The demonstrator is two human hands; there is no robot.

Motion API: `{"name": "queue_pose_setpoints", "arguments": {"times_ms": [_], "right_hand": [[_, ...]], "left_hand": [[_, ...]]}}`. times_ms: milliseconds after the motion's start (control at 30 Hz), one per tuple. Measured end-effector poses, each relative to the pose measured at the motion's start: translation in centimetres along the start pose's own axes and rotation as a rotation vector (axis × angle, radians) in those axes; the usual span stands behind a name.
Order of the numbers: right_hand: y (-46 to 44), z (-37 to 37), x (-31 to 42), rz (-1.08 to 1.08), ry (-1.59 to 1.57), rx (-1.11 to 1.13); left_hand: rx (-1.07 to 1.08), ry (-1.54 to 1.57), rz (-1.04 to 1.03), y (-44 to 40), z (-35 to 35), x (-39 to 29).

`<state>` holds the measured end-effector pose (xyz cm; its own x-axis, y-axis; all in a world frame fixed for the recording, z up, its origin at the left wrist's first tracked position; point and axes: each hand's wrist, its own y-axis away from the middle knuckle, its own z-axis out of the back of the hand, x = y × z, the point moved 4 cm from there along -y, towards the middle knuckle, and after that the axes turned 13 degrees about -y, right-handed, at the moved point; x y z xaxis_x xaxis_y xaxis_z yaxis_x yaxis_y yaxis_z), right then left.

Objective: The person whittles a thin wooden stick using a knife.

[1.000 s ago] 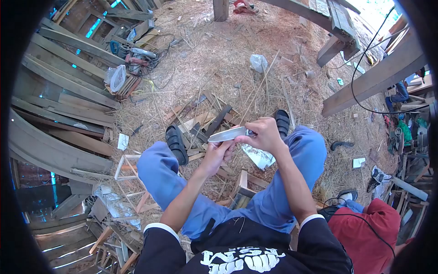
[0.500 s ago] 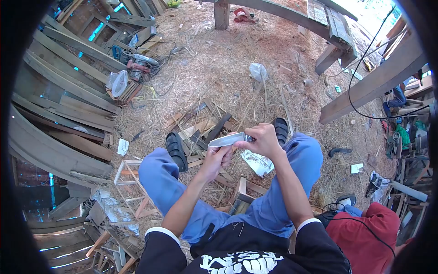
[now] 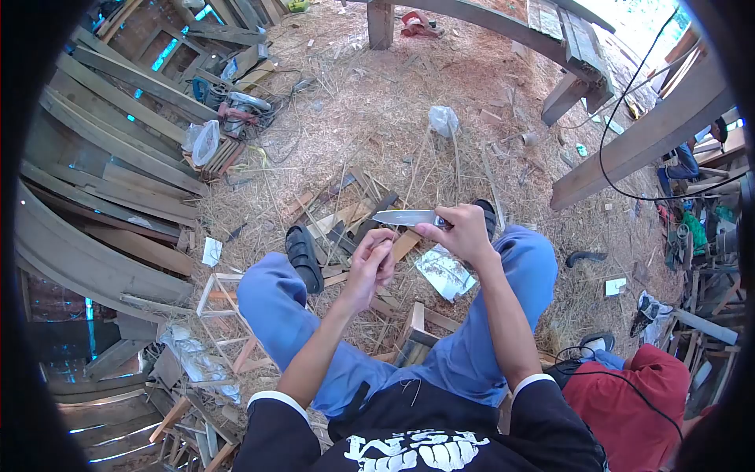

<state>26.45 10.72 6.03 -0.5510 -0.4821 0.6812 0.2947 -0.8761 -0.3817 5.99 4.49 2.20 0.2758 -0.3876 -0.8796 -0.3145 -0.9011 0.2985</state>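
In my right hand (image 3: 465, 234) is a knife (image 3: 406, 217), its handle closed inside the fist and its broad metal blade pointing left. Just below the blade tip is my left hand (image 3: 368, 269), fingers curled and thumb against the fingertips. Whatever it may pinch is too small to make out, and the blade looks apart from the fingers. Beneath both hands, wood scraps (image 3: 344, 220) lie in a heap between my sandalled feet. A white sheet (image 3: 444, 272) lies on the ground below my right hand.
A small wooden frame (image 3: 222, 303) stands beside my left knee. Further left are stacked planks (image 3: 118, 173) and a circular saw (image 3: 244, 110). A heavy timber bench (image 3: 503, 30) spans the far side. A person in red (image 3: 629, 401) sits close on my right, near a hanging black cable (image 3: 604, 149).
My left hand has come off the blade and dropped slightly, its fingers curling. The knife has shifted right and turned more level, with my right hand still around its handle.
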Motion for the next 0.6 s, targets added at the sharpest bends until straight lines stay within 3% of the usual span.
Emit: {"name": "queue_pose_setpoints", "arguments": {"times_ms": [200, 400, 500, 600], "right_hand": [[-0.2, -0.2, 0.2, -0.020, -0.034, -0.008], [0.2, -1.8, 1.3, 0.120, -0.075, 0.039], [0.9, -3.3, 2.7, 0.204, -0.076, 0.190], [0.3, -1.9, 1.7, 0.097, -0.123, 0.035]], "left_hand": [[-0.039, -0.069, -0.013, -0.1, 0.5, -0.5], [-0.025, -0.070, -0.074, -0.7, 1.0, 0.5], [-0.069, -0.220, -0.053, -0.3, 0.3, -0.3], [-0.049, -0.122, -0.038, -0.3, 0.9, 0.4]]}}
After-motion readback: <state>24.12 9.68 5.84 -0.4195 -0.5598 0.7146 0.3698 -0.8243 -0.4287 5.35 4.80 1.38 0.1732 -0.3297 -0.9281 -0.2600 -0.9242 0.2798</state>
